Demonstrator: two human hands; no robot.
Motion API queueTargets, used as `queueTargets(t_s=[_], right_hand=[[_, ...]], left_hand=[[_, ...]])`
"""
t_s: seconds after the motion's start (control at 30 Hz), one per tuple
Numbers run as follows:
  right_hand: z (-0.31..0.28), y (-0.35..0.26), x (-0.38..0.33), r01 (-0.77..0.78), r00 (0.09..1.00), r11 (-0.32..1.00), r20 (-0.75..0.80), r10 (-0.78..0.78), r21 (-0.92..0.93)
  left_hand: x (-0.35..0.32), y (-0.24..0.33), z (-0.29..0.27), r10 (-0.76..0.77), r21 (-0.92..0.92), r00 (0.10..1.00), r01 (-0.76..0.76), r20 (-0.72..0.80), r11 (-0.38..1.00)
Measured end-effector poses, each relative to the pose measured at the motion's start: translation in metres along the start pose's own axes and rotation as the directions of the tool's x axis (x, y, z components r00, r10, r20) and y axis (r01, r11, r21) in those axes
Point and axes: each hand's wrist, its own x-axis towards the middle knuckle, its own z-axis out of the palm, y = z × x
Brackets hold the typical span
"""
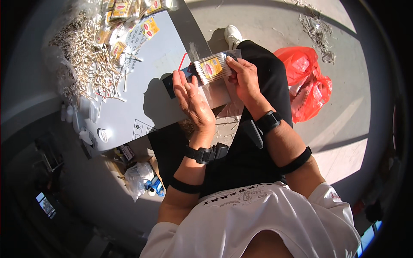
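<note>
My right hand (pixel 246 81) pinches the right end of a clear plastic packet of cotton swabs (pixel 210 69), thumb on top. A row of white swab tips shows along the packet, with a yellow card label in its middle. To the left of the packet, my left hand (pixel 197 105) is turned up with its fingers stretched out. Its fingertips are close to the packet's left end; whether they touch it I cannot tell. Beneath them, at the edge of the grey table (pixel 157 122), lies a dark flat object (pixel 168 86), partly hidden, with a thin red strip (pixel 183 62) beside it.
Loose cotton swabs (pixel 88 60) are heaped on the table's left, with several filled packets (pixel 122 10) at the far end. A small white round container (pixel 103 135) stands near the corner. A red plastic bag (pixel 312 96) and scattered swabs (pixel 316 36) lie on the floor.
</note>
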Motion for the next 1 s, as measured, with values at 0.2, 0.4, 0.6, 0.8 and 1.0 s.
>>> queueTargets(t_s=[0.2, 0.4, 0.6, 0.8, 1.0], right_hand=[[0.005, -0.001, 0.0, 0.002, 0.998, 1.0, -0.068, -0.001, 0.013], [0.002, 0.011, 0.011, 0.067, 0.998, 0.989, -0.012, -0.069, -0.135], [-0.006, 0.0, 0.015, 0.507, 0.803, 0.73, -0.055, -0.593, -0.458], [0.046, -0.019, -0.025, 0.538, 0.84, 0.568, 0.344, -0.419, -0.623], [0.152, 0.018, -0.001, 0.749, 0.657, 0.31, 0.717, -0.232, -0.586]], left_hand=[[0.022, -0.007, -0.002, 0.037, -0.049, 0.999, -0.035, 0.036, 0.998], [0.025, -0.008, 0.011, 0.018, -0.028, 0.997, -0.016, 0.071, 0.999], [0.036, 0.002, -0.029, 0.162, 0.2, 0.986, -0.153, -0.029, 0.968], [0.079, 0.031, -0.144, 0.417, 0.875, 0.897, -0.315, 0.147, 0.368], [0.12, 0.056, -0.175, 0.354, 0.988, 0.924, -0.152, 0.146, -0.009]])
